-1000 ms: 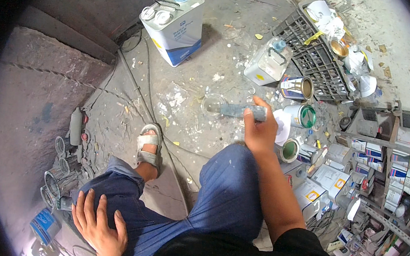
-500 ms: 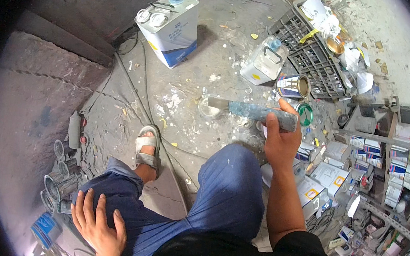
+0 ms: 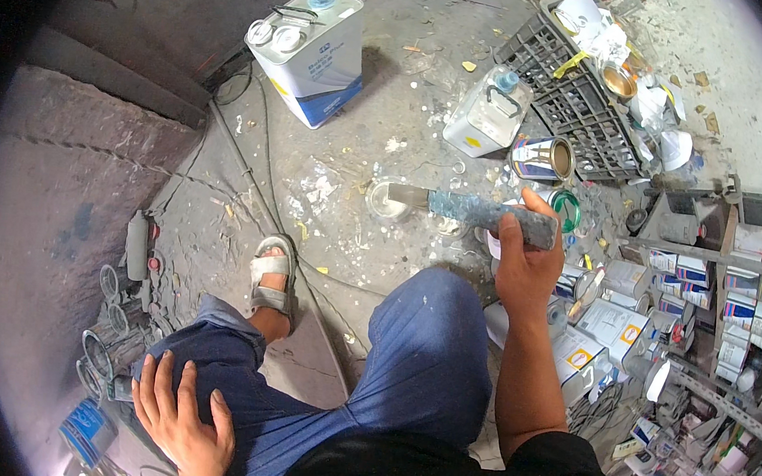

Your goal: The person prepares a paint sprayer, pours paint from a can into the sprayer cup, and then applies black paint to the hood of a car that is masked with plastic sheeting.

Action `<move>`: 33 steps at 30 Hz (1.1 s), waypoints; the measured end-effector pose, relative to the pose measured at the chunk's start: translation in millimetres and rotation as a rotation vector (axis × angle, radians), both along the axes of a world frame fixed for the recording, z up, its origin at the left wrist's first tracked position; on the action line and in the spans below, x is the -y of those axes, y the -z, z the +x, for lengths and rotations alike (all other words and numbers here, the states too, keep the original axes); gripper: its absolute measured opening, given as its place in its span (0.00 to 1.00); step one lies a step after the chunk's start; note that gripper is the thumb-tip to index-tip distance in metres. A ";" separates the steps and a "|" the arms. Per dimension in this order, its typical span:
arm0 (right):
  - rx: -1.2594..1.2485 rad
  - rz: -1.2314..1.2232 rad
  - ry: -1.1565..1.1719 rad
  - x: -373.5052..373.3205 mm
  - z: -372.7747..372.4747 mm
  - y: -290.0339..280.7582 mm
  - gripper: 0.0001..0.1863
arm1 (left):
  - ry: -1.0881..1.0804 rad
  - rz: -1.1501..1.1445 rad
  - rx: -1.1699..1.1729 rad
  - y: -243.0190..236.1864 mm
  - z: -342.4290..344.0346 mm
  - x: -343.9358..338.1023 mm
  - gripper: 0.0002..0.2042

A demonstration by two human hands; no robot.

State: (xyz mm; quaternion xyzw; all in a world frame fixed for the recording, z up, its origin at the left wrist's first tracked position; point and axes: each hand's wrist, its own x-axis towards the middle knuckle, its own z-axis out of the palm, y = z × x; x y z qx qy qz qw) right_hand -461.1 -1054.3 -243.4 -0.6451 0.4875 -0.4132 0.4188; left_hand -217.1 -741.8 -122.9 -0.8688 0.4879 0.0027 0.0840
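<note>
My right hand [image 3: 528, 257] is closed around the dark handle of a paint-crusted scraper [image 3: 462, 207], held level with its flat blade pointing left. The blade tip overlaps a small round container with whitish contents [image 3: 382, 207] on the floor; whether they touch I cannot tell. Just beyond the hand stand an opened paint can [image 3: 543, 159], brown inside, and a green-rimmed can [image 3: 569, 212]. My left hand [image 3: 187, 417] lies flat on my left thigh, fingers spread and holding nothing.
A large white-and-blue solvent can [image 3: 320, 62] stands far left, a smaller white can [image 3: 479, 124] right of it. Behind that, a black plastic crate [image 3: 564, 95] holds rubbish. Cables [image 3: 261, 194] cross the paint-spattered floor. Shelves of tins [image 3: 730, 281] and square cans [image 3: 611, 324] line the right.
My right hand and the scraper have shifted very slightly right and down in the picture. The left hand stays on the thigh.
</note>
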 end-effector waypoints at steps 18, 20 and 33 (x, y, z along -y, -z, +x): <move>0.070 0.071 0.027 -1.4 -3.0 -7.1 0.19 | 0.004 0.006 0.005 0.3 -1.6 5.6 0.19; 0.078 0.072 0.021 -1.2 -4.6 -5.7 0.19 | 0.006 0.005 0.006 0.3 -2.0 6.6 0.19; 0.299 0.238 0.151 28.8 -38.7 2.2 0.22 | 0.029 0.000 0.029 -0.7 -4.1 10.2 0.19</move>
